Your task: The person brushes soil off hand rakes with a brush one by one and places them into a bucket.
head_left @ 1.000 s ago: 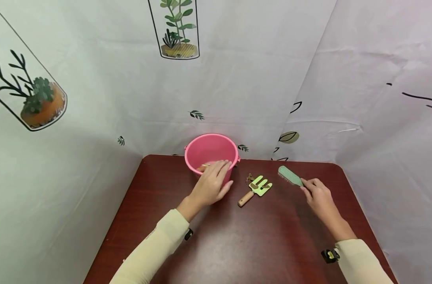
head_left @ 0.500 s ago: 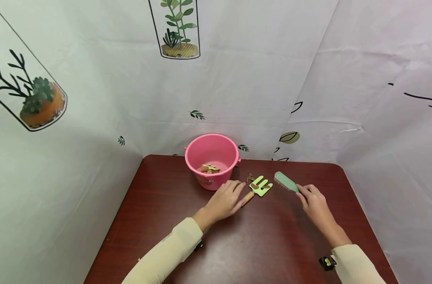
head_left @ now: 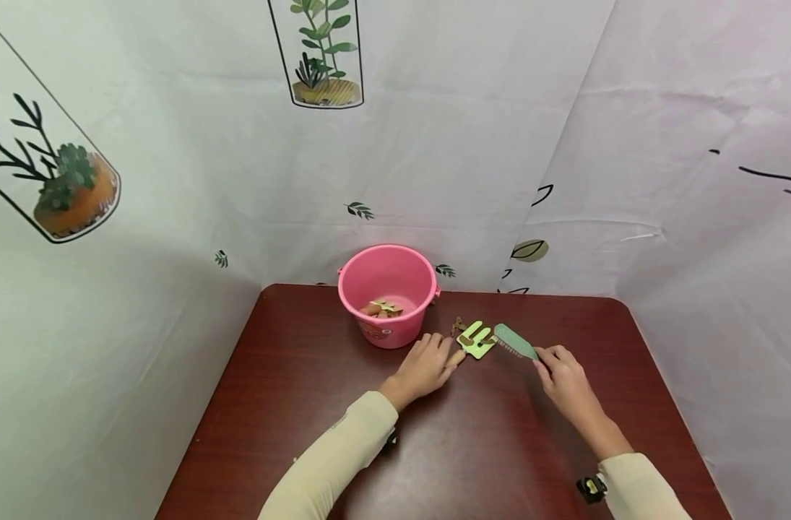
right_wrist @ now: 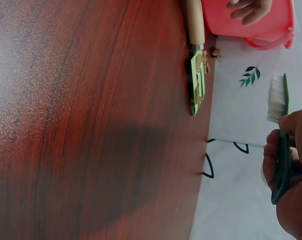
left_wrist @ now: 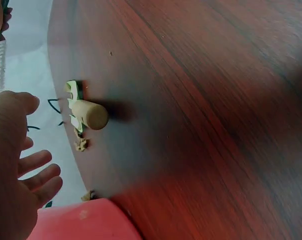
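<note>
Gripping the green brush (head_left: 517,342) in our right hand (head_left: 569,386), we hold it above the table (head_left: 499,448), beside the garden fork (head_left: 476,352). A hard stroke could, we judge, scatter the brown scraps (head_left: 466,340) or push the fork askew, because our left hand (head_left: 424,368), fingers apart, has no hold on its wooden handle (right_wrist: 195,22). Lime-green and slotted, the fork lies right of the pink bucket (head_left: 398,334), littered with scraps; our brush shows white bristles.
</note>
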`<state>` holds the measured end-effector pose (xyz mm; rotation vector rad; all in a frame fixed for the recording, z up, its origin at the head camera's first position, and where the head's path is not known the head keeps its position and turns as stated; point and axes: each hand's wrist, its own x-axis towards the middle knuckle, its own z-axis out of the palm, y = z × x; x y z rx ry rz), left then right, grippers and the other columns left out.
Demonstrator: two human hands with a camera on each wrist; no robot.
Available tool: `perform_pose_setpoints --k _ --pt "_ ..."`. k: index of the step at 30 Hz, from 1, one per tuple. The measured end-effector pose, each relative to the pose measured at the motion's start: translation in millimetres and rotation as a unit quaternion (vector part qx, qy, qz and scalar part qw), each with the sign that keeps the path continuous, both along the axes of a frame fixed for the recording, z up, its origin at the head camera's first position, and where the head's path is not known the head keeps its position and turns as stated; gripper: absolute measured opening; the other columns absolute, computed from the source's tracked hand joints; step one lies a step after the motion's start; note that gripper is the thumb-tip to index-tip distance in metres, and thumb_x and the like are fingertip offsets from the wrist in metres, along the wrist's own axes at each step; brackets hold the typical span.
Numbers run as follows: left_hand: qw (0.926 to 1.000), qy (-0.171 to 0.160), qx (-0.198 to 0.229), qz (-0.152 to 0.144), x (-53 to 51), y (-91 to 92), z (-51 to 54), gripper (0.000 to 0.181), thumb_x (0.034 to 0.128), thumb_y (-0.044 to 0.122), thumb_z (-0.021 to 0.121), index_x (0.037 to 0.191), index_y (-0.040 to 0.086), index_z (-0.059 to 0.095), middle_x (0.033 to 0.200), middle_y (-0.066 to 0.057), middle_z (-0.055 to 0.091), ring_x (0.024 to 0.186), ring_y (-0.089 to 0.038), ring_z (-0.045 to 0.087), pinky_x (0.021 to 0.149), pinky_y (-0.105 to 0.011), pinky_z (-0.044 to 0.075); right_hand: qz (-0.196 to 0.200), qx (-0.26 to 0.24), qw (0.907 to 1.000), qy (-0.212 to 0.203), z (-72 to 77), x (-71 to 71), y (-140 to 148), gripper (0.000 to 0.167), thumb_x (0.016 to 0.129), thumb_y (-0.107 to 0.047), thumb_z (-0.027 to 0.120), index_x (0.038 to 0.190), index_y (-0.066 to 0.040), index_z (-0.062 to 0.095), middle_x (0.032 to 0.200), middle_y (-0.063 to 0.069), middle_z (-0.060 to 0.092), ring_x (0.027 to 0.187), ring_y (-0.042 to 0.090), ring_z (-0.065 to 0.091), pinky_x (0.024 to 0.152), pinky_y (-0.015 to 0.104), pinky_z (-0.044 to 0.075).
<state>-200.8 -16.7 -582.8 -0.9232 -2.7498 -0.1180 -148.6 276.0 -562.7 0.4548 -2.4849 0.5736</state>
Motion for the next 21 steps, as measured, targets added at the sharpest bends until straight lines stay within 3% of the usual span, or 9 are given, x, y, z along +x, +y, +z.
perform_pose_setpoints --k 3,7,14,21 --pt "0.9999 0.004 0.005 0.008 -2.7 5.7 -4.1 0.038 0.0969 0.041 0.069 0.116 0.008 0.063 0.104 -0.008 0.064 0.094 -0.025 0.06 0.082 -0.037 0.053 0.001 -0.002 1.0 0.005 -1.0 0.0 -1 0.027 0.082 0.009 0.079 0.108 0.011 0.073 0.088 0.015 0.062 0.078 0.027 0.06 0.063 0.044 0.053" --pt "0.9998 -0.004 -0.001 0.02 -4.0 13.2 -8.8 0.043 0.0939 0.043 0.072 0.117 0.008 0.062 0.107 -0.009 0.063 0.096 -0.026 0.058 0.083 -0.036 0.053 -0.002 0.0 1.0 0.004 -1.3 0.4 0 0.027 0.082 0.008 0.078 0.108 0.011 0.073 0.089 0.016 0.062 0.079 0.028 0.06 0.064 0.046 0.053" --pt "0.9964 -0.064 0.002 0.055 -6.4 26.3 -17.1 0.046 0.0941 0.048 0.071 0.118 0.01 0.061 0.111 -0.01 0.06 0.099 -0.026 0.054 0.084 -0.037 0.052 -0.001 0.002 1.0 0.002 -2.8 0.4 0 0.028 0.081 0.008 0.08 0.107 0.011 0.073 0.088 0.016 0.061 0.078 0.027 0.06 0.064 0.045 0.053" --pt "0.9877 -0.12 0.012 0.1 -8.3 39.3 -21.6 0.045 0.0935 0.047 0.073 0.116 0.009 0.063 0.11 -0.011 0.059 0.1 -0.027 0.053 0.084 -0.037 0.05 -0.003 -0.002 1.0 -0.001 -2.9 -1.5 0 0.027 0.081 0.009 0.08 0.107 0.011 0.073 0.088 0.016 0.061 0.076 0.027 0.059 0.062 0.045 0.053"
